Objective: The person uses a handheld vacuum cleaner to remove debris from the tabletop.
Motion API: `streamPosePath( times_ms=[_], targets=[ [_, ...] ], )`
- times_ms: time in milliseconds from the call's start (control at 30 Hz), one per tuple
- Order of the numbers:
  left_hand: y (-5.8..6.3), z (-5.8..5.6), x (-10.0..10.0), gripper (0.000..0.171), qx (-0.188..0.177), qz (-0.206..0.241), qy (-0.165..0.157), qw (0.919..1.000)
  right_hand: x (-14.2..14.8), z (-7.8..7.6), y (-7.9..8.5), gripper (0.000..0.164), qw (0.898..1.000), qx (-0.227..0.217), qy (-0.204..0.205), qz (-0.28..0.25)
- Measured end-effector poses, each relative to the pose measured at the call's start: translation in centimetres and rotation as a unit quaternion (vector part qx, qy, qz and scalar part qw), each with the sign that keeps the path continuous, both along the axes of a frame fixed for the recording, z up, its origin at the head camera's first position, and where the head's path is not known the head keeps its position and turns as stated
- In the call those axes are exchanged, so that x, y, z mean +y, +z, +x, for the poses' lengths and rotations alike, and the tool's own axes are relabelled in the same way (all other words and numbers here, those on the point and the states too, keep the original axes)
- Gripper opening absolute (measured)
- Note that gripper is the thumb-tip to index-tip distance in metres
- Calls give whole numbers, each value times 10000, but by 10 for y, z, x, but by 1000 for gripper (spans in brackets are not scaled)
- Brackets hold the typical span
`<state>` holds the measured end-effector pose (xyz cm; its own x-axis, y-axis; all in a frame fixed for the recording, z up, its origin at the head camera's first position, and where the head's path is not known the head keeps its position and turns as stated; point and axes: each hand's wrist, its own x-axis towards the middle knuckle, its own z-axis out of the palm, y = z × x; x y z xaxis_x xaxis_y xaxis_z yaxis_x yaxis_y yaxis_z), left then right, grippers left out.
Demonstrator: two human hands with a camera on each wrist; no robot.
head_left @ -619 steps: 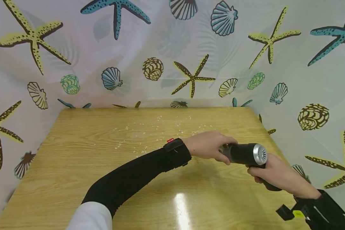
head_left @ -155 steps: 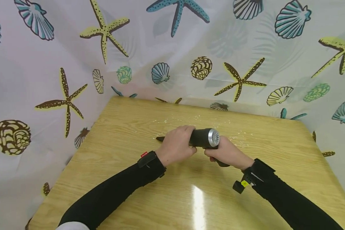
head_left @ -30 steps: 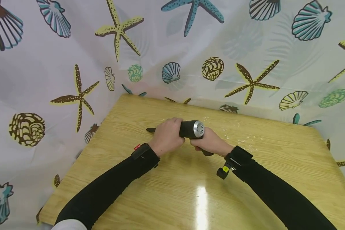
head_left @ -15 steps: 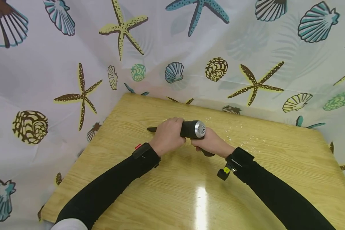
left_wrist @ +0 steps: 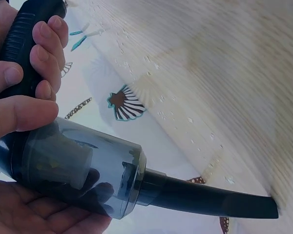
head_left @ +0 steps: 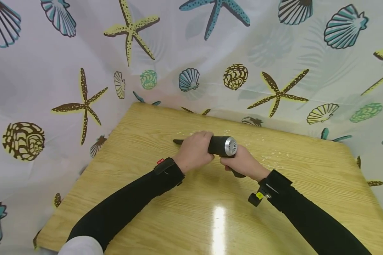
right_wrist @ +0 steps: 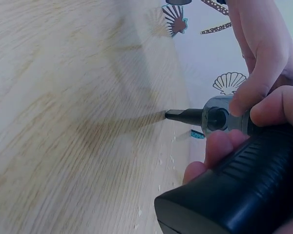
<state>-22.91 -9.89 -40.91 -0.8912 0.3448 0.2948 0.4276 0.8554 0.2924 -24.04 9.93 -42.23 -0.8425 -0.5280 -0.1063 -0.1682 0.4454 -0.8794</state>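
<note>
Head view showed the handheld vacuum (head_left: 217, 145) over the tabletop (head_left: 185, 219), its long axis running leftward from the right hand (head_left: 244, 163), whose grip was clamped round the handle (head_left: 238, 174). The left hand (head_left: 194, 150), nearer the nozzle (head_left: 177, 141), held the clear canister (left_wrist: 115, 165). The nozzle's tip appeared to touch the tabletop, white flecks (left_wrist: 228, 180) near it, others rightward past the right hand.

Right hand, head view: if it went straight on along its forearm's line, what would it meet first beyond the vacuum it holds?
Probably the left hand, wrapped round the clear cup of the handheld vacuum, ahead of the right hand; depth between them is hard to judge.
</note>
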Motion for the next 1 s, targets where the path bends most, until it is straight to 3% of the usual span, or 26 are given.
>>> streamPosePath(
  times_ms=[267, 500, 600, 867, 1000],
  targets=[
    [-1, -7, 6, 55, -128, 104, -64, 9998, 1, 3, 7, 55, 9997, 89, -203, 98],
    [0, -14, 7, 52, -198, 236, -44, 9995, -9, 15, 36, 54, 9991, 213, -283, 246],
    [1, -17, 6, 51, -242, 303, -31, 9992, -12, 14, 39, 53, 9987, 208, -352, 292],
    [2, -21, 8, 51, -269, 384, 31, 9989, -12, 12, 41, 47, 9982, 222, -453, 320],
    [2, -23, 8, 51, -286, 464, 4, 9985, -7, -2, 23, 47, 9980, 236, -498, 295]
  ],
)
